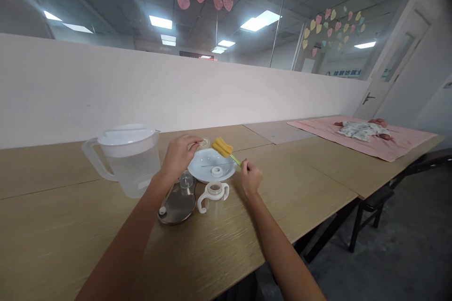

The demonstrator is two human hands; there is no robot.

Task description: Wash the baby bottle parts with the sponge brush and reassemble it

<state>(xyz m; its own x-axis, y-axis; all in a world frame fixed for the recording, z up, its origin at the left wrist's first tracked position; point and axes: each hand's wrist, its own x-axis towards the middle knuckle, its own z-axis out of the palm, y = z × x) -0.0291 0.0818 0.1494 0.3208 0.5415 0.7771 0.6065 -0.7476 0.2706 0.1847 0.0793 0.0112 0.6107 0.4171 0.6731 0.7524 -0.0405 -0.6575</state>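
My left hand pinches a small clear round piece over the back left rim of a white bowl. My right hand is closed round the green handle of a yellow sponge brush, whose head is raised above the bowl's back right side. A white ring and a thin rod lie in the bowl. In front of it stands a clear bottle with white handles. Left of the bottle, a metal tray holds a small clear cup and a small white piece.
A lidded water pitcher stands at the left. A baby doll lies on a pink cloth at the far right. The wall runs along the table's back edge; a dark stool is at the right.
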